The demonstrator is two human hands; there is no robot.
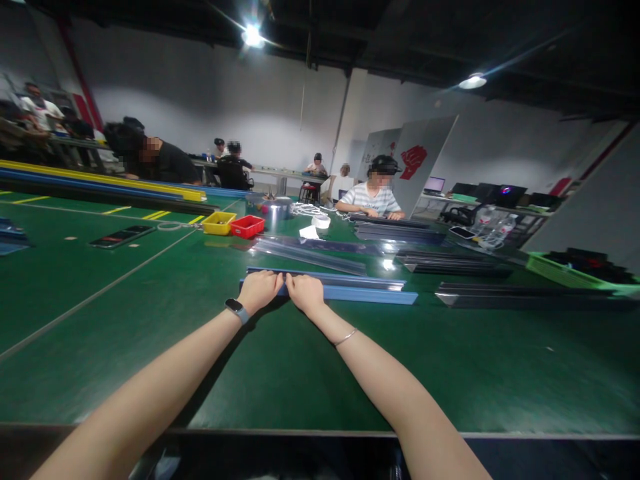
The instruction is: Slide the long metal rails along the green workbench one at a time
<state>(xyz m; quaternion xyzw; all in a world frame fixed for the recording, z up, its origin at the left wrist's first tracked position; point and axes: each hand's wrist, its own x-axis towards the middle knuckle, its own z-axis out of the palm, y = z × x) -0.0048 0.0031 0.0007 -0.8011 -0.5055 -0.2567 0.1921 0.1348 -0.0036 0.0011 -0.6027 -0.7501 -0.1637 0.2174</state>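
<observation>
1. Thing in hand: long blue channel-shaped profile with shiny inner faces [370, 294], lying crosswise at mid-bench in front of the person; one piece or two close together, can't tell
2. Under it: glossy green bench [400, 367]; whether the profile's whole length touches down, can't tell
3. Left hand [261, 291]: curled closed over the profile near its left end, knuckles up, seems to have hold of it, fingertips hidden
4. Right hand [306, 293]: same closed curl, just beside the left, thumbs almost meeting; longer part of the profile runs off to its right
5. Handling, judged by looks: probably light for its length, stiff lengthwise, might twist a bit; smooth faces could slip, thin edges likely to dent or scratch
6. Where to hold: both hands sit left of middle, so right end may swing; wider spacing on the long walls should steady it better
7. Around: long clear plastic-looking strip [310, 257] just beyond; yellow open-topped plastic bin [218, 223] and red open-topped plastic bin [248, 227] farther back left; long dark glossy profiles [455, 264] to the right
8. Across the bench: co-worker in a striped shirt [373, 198], hands at other dark pieces
</observation>
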